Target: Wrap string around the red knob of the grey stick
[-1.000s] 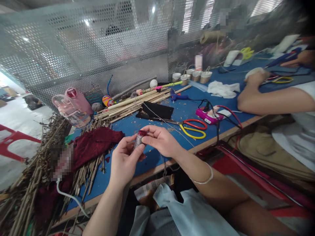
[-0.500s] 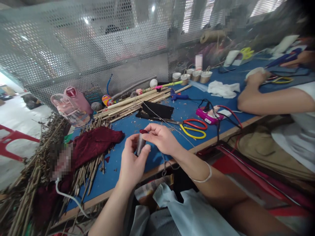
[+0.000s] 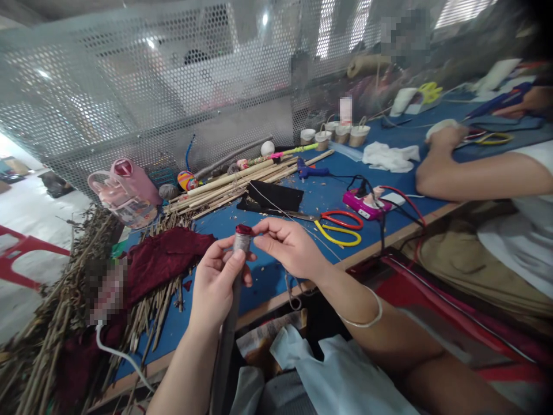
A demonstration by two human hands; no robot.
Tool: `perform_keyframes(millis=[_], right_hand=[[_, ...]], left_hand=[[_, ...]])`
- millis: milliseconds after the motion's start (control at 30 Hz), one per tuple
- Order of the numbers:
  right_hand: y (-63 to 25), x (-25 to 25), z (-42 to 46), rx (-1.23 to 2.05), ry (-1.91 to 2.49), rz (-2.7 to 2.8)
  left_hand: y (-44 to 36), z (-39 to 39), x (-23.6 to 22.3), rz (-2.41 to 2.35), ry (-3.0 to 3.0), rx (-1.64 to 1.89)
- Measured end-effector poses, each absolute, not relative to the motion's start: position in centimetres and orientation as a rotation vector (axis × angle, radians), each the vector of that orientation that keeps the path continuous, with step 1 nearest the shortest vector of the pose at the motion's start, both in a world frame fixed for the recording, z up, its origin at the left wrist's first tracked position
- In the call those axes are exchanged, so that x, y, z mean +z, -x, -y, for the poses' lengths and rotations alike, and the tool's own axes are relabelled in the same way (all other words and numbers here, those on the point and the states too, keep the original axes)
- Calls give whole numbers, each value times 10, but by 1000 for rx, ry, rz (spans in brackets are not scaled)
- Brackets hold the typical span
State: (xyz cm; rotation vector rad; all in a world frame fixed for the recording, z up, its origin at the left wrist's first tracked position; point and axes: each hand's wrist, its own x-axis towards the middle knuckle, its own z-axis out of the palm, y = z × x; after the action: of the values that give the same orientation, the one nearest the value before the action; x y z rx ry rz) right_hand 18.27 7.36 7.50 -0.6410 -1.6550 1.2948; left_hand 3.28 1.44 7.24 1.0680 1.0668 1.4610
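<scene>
My left hand (image 3: pixel 216 282) is wrapped round a long grey stick (image 3: pixel 228 323) that stands nearly upright, its top end capped with dark red cloth (image 3: pixel 243 230). My right hand (image 3: pixel 288 246) is just right of that top, thumb and forefinger pinched on a thin string (image 3: pixel 276 208) that runs up and back over the blue table (image 3: pixel 319 196). A bracelet sits on my right wrist. The stick's lower end drops out of sight below the table edge.
Dark red cloth (image 3: pixel 166 256) lies on a heap of twigs (image 3: pixel 64 300) at left. Bamboo sticks (image 3: pixel 242 178), a black cloth (image 3: pixel 274 196), red-and-yellow scissors (image 3: pixel 341 227), a pink power strip (image 3: pixel 367 204) and a pink jug (image 3: pixel 129 184) are on the table. Another person's arm (image 3: pixel 475 173) rests at right.
The stick has been turned more upright in my left hand, so its long shaft now shows below my palm. My right hand has shifted slightly right of the red-capped tip.
</scene>
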Motion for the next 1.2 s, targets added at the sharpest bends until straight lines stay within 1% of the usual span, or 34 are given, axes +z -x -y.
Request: perform_keyframes(millis=[100,300,533,600,733,833,933,1100,1200], right_hand=[[-186,77,-70,1256,678,1676],[-185,79,-71,1511,529,1490],[-178,73,-74,1595,452,1449],[-177,71,-77,1619,428,1479],[-174,64,-81,1578,578,1429],[-171,62,-83,1555,631,1429],[-172,62,-83,1559,587,1492],[-179,60,-82,1461,584,1579],[-179,63,-79,1584,488,1509]], left_hand=[[-35,-13,75,-1045,-999,1439],[-40,-8,81,-889,-881,1368],[-36,-16,69,-635,-725,1159],[-38,-17,64,-726,-762,1179],[-45,-15,56,-1231,-1050,1463],[-45,-14,54,-1406,-1232,1558],[-42,-15,57,-1374,-1222,1550],[-37,-14,70,-1200,-1094,1532],[-38,-14,75,-1064,-989,1463]])
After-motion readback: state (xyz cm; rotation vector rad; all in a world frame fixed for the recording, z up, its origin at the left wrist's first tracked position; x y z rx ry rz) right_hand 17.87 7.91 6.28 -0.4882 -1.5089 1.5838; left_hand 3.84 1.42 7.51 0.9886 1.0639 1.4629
